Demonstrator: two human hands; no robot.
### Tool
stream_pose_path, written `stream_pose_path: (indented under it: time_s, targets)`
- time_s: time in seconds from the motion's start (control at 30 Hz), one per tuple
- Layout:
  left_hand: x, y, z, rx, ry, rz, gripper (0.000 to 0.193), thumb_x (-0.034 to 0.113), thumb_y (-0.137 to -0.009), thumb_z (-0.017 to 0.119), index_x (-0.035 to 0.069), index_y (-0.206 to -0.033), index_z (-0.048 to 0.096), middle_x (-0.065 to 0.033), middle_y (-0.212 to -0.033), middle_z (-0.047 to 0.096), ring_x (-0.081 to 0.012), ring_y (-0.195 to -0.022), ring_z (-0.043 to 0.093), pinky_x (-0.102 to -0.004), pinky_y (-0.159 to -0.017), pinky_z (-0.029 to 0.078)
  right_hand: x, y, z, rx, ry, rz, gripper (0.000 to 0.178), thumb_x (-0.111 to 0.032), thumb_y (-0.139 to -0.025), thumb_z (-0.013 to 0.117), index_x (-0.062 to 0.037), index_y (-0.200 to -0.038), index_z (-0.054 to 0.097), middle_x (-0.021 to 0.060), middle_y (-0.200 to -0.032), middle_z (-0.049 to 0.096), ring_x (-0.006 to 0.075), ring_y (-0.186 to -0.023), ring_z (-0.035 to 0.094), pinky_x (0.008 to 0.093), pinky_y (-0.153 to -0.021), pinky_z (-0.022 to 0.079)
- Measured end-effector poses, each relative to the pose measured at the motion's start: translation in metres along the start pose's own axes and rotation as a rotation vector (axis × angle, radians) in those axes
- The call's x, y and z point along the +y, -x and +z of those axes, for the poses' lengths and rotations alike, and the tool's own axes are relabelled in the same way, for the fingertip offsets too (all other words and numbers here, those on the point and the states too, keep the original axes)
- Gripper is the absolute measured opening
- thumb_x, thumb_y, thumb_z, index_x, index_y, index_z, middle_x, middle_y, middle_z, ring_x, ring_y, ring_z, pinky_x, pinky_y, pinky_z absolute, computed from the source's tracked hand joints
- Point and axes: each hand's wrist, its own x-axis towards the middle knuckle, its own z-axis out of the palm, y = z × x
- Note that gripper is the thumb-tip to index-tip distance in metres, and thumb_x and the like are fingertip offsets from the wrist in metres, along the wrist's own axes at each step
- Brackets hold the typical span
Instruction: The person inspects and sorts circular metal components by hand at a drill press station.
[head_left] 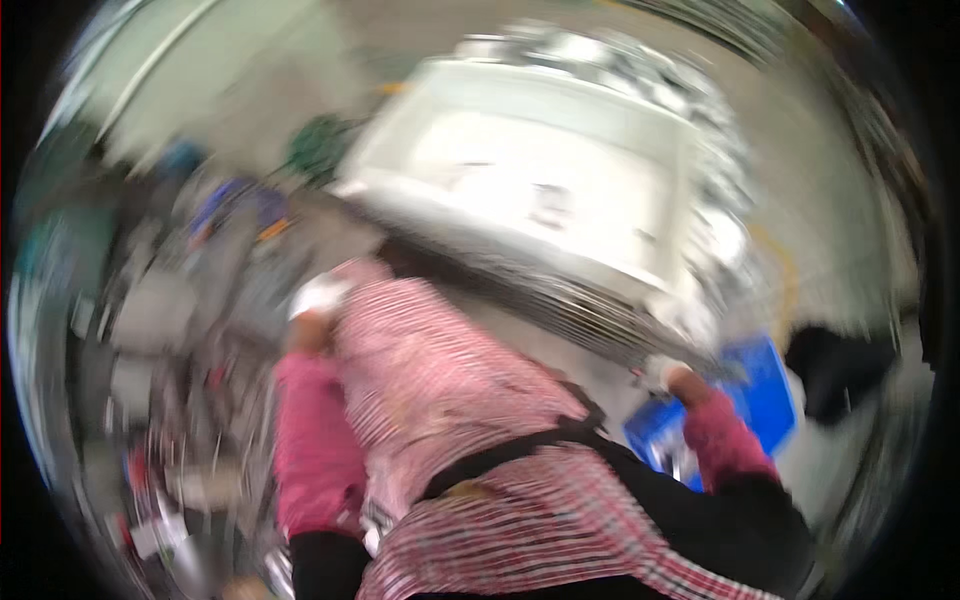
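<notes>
Our left hand [322,297]: at the checked apron's [440,370] edge, grip blurred, we cannot tell | our right hand [661,373]: near the blue bin [765,385], grip also unclear | white tub [600,170]: ahead of both

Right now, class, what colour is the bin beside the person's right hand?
The bin is bright blue, best seen in the head view, though blurred.

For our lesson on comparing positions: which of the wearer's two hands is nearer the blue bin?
The right hand: it appears next to the blue bin, while the left hand is across the checked apron.
</notes>
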Motion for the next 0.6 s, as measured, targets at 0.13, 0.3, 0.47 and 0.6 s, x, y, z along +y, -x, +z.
stream_pose_path:
  time_s: [0.13,0.3,0.47,0.6]
  targets:
    - [0.181,0.037,-0.068,0.018,0.372,-0.017,0.031,0.033,-0.082,0.050,0.013,-0.096,0.069,-0.0117,-0.095,0.067,-0.0266,-0.088,0.065,-0.0400,-0.074,0.051,-0.018,0.040,-0.083,0.317,-0.140,-0.046,0.038,-0.036,-0.078,0.066,0.0011,-0.087,0.067,0.0162,-0.076,0.067,0.0285,-0.073,0.065,0.0385,-0.066,0.050]
    - [0.147,-0.063,0.020,0.660,0.691,-0.620,0.024,0.026,-0.078,0.054,0.012,-0.084,0.073,-0.0111,-0.085,0.069,-0.0282,-0.078,0.067,-0.0434,-0.067,0.052,-0.052,-0.035,-0.195,0.197,-0.305,-0.627,0.026,-0.018,-0.085,0.064,0.0000,-0.105,0.061,0.0075,-0.068,0.063,0.0149,-0.047,0.054,0.0316,-0.046,0.045]
    - [0.180,-0.047,0.060,0.128,0.605,-0.359,0.066,0.051,-0.076,0.059,0.017,-0.132,0.050,-0.0117,-0.136,0.047,-0.0318,-0.127,0.041,-0.0515,-0.106,0.028,-0.161,0.033,-0.251,0.263,-0.170,-0.446,0.022,-0.020,-0.087,0.063,-0.0029,-0.101,0.061,0.0063,-0.056,0.055,0.0129,-0.035,0.045,0.0274,-0.034,0.036]
    - [0.152,0.105,0.000,0.668,0.672,-0.264,0.040,0.039,-0.077,0.060,0.012,-0.107,0.064,-0.0118,-0.112,0.060,-0.0298,-0.110,0.053,-0.0482,-0.095,0.039,-0.194,0.024,-0.257,0.269,-0.080,-0.608,0.022,-0.014,-0.087,0.060,0.0015,-0.104,0.060,0.0050,-0.060,0.055,0.0128,-0.041,0.051,0.0265,-0.036,0.036]
